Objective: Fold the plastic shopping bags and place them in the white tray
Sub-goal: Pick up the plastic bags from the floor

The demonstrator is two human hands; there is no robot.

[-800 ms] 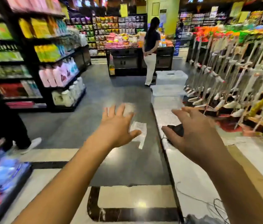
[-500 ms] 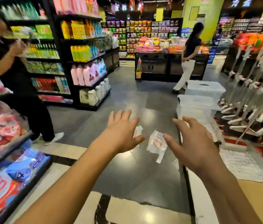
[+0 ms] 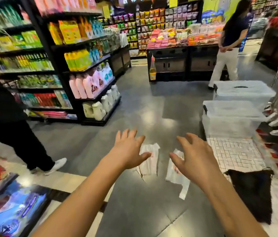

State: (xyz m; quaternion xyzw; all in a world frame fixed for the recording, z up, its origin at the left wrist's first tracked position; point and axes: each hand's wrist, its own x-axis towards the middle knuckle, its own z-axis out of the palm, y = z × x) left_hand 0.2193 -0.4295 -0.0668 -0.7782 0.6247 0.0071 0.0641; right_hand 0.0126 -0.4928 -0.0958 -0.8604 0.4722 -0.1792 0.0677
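Supermarket aisle, pretty busy looking. Shiny dark grey tiled floor (image 3: 143, 106) takes up the whole middle of the frame. Tall black shelving unit (image 3: 63, 53) runs down the upper left, stuffed with yellow and green packs, pink pouches and white jugs on the bottom shelf. Upper centre has a low black display stand (image 3: 182, 62) piled with colourful snack packets.

One person in black clothes and white shoes (image 3: 3, 113) stands at the left edge. Another person in a dark top and white trousers (image 3: 228, 48) is in the upper right, by the stand.

On the right, two clear plastic storage boxes with lids sit one behind the other: the near box (image 3: 230, 118) and the far box (image 3: 242, 93). Just below them lies a white sheet with a grid pattern (image 3: 234, 153), with a dark ragged cloth (image 3: 252, 194) at its lower edge.

Both bare arms reach in from the bottom. The left hand (image 3: 128, 149) has its grip apart, fingers spread, holding nothing. Same for the right hand (image 3: 194, 158).

Centre frame, flat on the floor and side by side, are a white plastic shopping bag with red print (image 3: 149, 161) and a second white plastic bag (image 3: 176, 178). The left hand overlaps the first, the right hand overlaps the second. Can't tell if either actually touches.
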